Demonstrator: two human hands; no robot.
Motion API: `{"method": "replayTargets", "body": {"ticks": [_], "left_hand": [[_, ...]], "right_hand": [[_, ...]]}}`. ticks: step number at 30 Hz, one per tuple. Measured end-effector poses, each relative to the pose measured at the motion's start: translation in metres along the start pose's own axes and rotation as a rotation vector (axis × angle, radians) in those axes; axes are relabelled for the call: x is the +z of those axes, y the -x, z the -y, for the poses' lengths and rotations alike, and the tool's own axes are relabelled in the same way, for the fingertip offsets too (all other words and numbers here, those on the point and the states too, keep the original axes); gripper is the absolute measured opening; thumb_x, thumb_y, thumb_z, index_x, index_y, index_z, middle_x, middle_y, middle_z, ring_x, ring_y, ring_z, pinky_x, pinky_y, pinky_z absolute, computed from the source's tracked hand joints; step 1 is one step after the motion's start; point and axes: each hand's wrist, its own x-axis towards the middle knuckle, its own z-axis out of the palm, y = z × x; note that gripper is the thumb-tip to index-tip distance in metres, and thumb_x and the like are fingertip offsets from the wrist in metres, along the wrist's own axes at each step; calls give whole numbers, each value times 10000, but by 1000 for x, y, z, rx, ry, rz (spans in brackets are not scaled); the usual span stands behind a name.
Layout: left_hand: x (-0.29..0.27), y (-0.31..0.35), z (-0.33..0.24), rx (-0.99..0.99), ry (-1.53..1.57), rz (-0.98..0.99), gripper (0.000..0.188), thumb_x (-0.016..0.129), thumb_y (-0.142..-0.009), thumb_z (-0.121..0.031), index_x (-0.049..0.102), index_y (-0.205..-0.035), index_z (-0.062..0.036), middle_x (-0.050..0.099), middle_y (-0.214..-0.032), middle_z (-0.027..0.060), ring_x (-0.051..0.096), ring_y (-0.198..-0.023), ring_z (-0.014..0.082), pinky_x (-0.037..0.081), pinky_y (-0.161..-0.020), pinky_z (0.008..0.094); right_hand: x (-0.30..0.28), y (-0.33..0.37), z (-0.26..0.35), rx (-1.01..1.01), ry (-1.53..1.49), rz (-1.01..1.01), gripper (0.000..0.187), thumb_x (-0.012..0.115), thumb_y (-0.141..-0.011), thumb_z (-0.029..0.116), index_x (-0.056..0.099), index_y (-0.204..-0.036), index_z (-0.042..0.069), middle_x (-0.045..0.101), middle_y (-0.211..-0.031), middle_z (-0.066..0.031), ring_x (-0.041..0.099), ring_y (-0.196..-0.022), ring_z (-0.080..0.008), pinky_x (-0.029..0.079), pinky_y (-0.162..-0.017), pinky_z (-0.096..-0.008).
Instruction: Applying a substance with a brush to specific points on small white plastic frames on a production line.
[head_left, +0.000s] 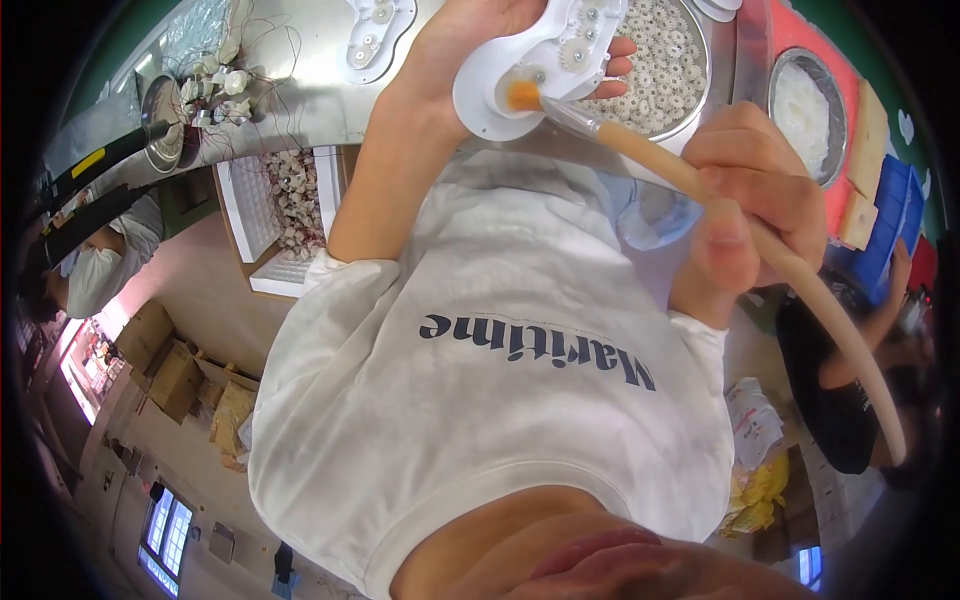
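My left hand (pixel 446 48) is closed around a white plastic gear housing (pixel 492 75), tilted toward me with several small white gears inside. In my right hand (pixel 755 190) is a brush with a long pale handle (pixel 655 152). Its orange bristles (pixel 522 95) touch a round recess near the housing's lower end. Behind the held housing stands a round metal pan (pixel 706 62) full of small white gears. A second white housing (pixel 380 32) with gears in it lies on the metal table (pixel 330 105) to the left.
On the right, a metal bowl (pixel 840 130) of white paste sits on a red surface, near wooden blocks (pixel 858 222) and a blue crate (pixel 893 215). Small wired motors (pixel 225 92) lie at left; a white foam box (pixel 245 205) holds more. Other people (pixel 125 235) are on both sides.
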Motion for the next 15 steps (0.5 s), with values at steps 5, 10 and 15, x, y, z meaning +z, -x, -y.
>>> {"method": "replayTargets", "body": {"ticks": [5,10,15], "left_hand": [[-4,4,2,50,-14,-19,457,294,-1007,-360,471,-1198,15,611,-992,250,646,-869,336,541,-798,447],[3,0,4,76,-59,-23,473,289,-1006,-371,450,-1227,15,598,-1029,246,630,-901,346,529,-815,451],[-6,7,-4,208,-74,-21,488,268,-1008,-376,436,-1241,19,593,-1024,236,620,-924,344,525,-845,455]], "right_hand": [[10,4,-11,13,-61,-67,85,578,-767,-3,516,-788,-56,568,-617,-167,495,-470,-201,379,-405,-284],[-7,6,-4,140,256,-120,223,549,-822,141,429,-783,-43,551,-615,-234,462,-476,-192,364,-425,-308],[6,6,-13,69,81,-86,89,587,-771,6,517,-779,-48,567,-608,-158,501,-457,-195,388,-396,-285]]}}
